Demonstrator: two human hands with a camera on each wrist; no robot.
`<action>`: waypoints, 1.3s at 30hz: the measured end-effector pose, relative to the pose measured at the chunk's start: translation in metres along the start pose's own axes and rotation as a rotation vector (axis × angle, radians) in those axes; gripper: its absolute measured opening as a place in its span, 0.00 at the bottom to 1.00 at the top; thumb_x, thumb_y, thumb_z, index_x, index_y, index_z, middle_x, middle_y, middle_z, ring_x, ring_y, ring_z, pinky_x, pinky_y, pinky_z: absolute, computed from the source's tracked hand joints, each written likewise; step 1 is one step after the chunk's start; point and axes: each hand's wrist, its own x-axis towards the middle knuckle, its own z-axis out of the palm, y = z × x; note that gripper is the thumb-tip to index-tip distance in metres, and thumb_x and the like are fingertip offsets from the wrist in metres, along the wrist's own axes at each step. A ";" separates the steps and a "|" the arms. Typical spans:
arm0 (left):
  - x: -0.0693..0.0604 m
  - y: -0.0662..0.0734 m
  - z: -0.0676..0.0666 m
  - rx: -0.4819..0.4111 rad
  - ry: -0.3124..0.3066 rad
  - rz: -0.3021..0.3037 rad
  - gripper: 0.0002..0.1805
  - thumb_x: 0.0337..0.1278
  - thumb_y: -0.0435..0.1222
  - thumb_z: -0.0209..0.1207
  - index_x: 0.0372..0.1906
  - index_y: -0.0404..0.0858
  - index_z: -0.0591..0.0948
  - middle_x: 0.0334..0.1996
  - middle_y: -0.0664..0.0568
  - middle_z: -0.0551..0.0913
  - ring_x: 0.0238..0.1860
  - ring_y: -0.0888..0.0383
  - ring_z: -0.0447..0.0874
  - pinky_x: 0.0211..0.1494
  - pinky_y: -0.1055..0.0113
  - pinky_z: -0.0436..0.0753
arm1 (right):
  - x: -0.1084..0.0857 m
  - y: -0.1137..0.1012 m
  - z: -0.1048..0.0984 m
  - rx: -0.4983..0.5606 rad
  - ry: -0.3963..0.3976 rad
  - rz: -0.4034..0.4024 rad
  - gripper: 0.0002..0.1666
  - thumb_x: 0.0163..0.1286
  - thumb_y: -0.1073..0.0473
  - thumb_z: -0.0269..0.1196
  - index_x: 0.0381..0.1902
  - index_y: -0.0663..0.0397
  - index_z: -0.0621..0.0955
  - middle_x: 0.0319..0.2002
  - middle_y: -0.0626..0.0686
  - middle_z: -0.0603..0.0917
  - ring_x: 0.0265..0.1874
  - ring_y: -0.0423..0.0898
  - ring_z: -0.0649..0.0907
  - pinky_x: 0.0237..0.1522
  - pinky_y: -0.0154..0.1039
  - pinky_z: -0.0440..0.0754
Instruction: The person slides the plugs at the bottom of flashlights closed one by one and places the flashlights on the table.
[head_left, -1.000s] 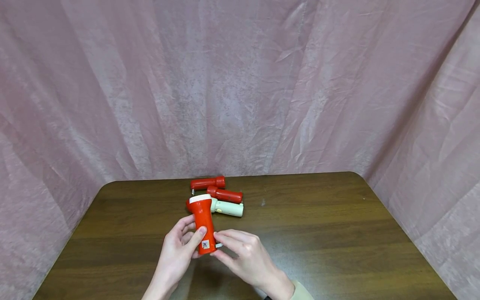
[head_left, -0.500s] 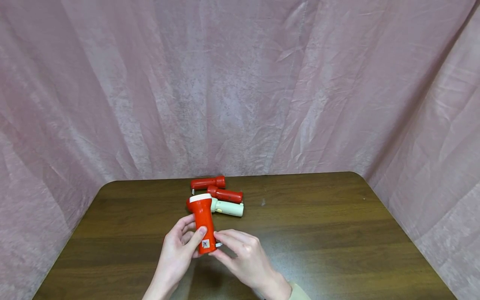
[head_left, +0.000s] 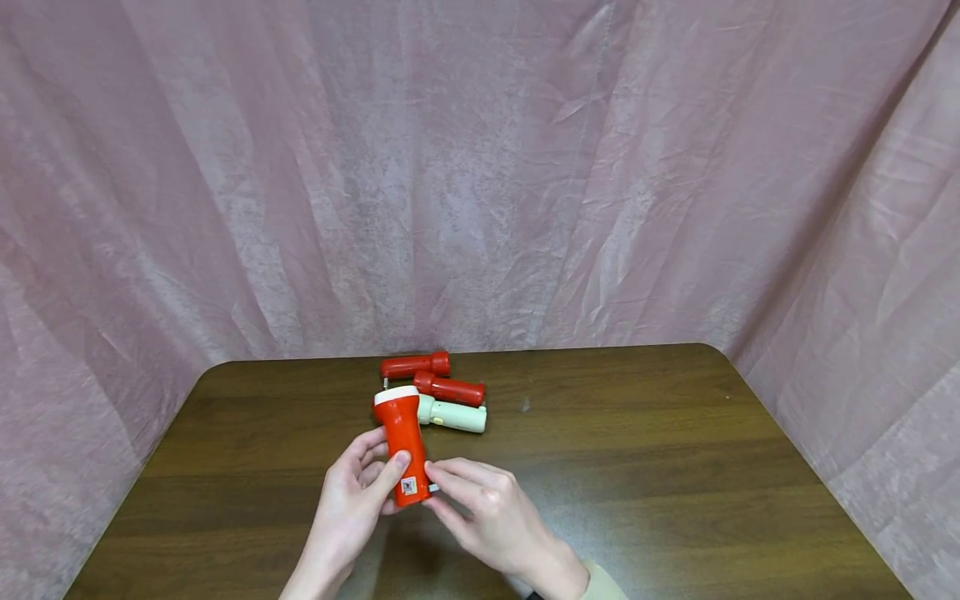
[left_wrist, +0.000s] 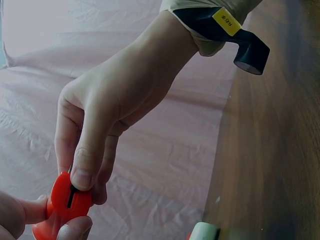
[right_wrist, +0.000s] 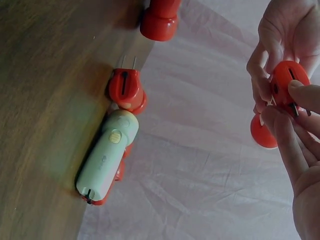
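My left hand (head_left: 352,492) grips a red flashlight (head_left: 402,437) with a white rim, its head tilted up and away, thumb across the lower body near a small square sticker. At the flashlight's bottom end, the thumb and fingers of my right hand (head_left: 491,504) pinch it from the right. Metal plug prongs (head_left: 433,487) stick out between those fingertips. In the left wrist view, my right thumb presses beside a dark slot in the flashlight's base (left_wrist: 62,197). The right wrist view shows the prongs (right_wrist: 295,110) partly covered by fingers.
Beyond the hands lie a pale green flashlight (head_left: 459,417) and red flashlights, one in the middle (head_left: 457,391) and one at the back (head_left: 408,367). Another red flashlight (right_wrist: 125,87) with prongs out touches the green one. A pink curtain (head_left: 465,183) hangs behind the wooden table (head_left: 660,467).
The held flashlight has shifted slightly left with my left hand. Less of the plug prongs shows past my right fingertips. The flashlights on the table stay where they were.
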 end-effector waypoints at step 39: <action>-0.003 -0.001 0.005 -0.014 0.012 -0.002 0.29 0.71 0.33 0.64 0.73 0.35 0.72 0.58 0.43 0.84 0.37 0.66 0.86 0.36 0.69 0.89 | 0.000 -0.004 0.004 -0.003 0.029 0.099 0.25 0.47 0.64 0.84 0.46 0.59 0.90 0.39 0.51 0.94 0.37 0.41 0.92 0.46 0.29 0.89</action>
